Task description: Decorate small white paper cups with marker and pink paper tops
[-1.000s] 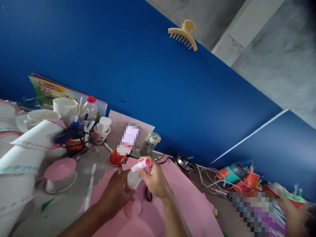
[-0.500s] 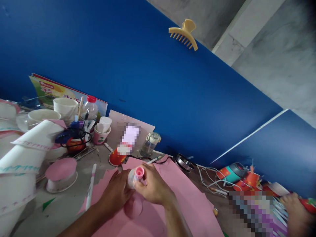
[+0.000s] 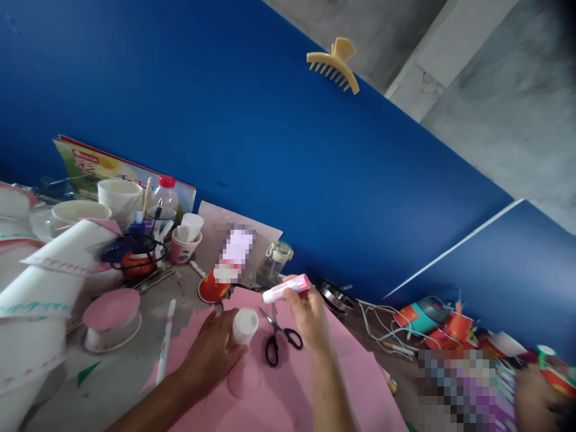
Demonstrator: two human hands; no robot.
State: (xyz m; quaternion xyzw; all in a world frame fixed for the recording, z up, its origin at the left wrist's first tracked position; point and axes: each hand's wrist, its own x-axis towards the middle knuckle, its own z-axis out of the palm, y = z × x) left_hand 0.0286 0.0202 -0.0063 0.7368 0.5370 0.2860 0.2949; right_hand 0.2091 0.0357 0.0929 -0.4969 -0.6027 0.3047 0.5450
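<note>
My left hand (image 3: 219,343) is wrapped round a small white paper cup (image 3: 245,324) above the pink paper (image 3: 283,390). Just below the cup a round pink piece (image 3: 243,379) lies on the sheets. My right hand (image 3: 310,315) grips a glue stick (image 3: 283,290) with a pink end and a white end, held nearly level above the paper. Black-handled scissors (image 3: 279,339) lie between my two hands, blades pointing away from me.
A white marker (image 3: 166,339) and a pink-topped paper cup piece (image 3: 111,312) are on the left. Behind stand a red cup (image 3: 213,287) propping a phone, and a clear bottle (image 3: 274,263). Cables (image 3: 382,330) run along the right; another person's hand (image 3: 537,393) is at far right.
My right hand has drawn the glue stick away from the cup, up and to the right, tilting it nearly level. The scissors have come into view. My left hand stays on the cup.
</note>
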